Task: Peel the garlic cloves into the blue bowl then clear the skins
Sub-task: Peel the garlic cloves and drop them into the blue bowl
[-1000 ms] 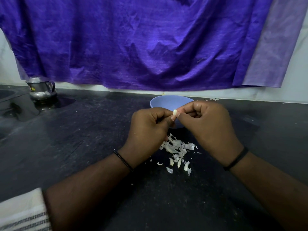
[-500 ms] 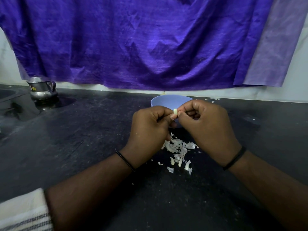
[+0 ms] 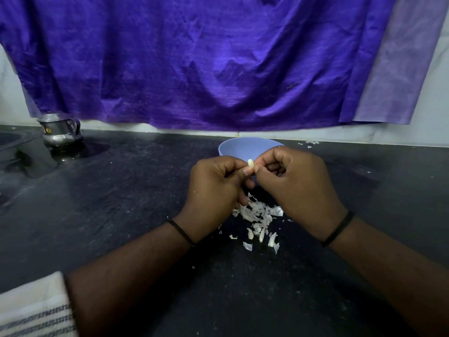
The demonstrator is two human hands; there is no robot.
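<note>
You have a small pale garlic clove standing upright, pinched at its lower end just in front of the blue bowl. Your bowl sits upright on the dark counter, and white skins lie scattered just in front of it.

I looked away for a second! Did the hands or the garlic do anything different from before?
Hardly anything. Both the left hand and the right hand still pinch the garlic clove between them in front of the blue bowl; nothing was let go. The skins on the counter and the steel pot stayed put.
</note>
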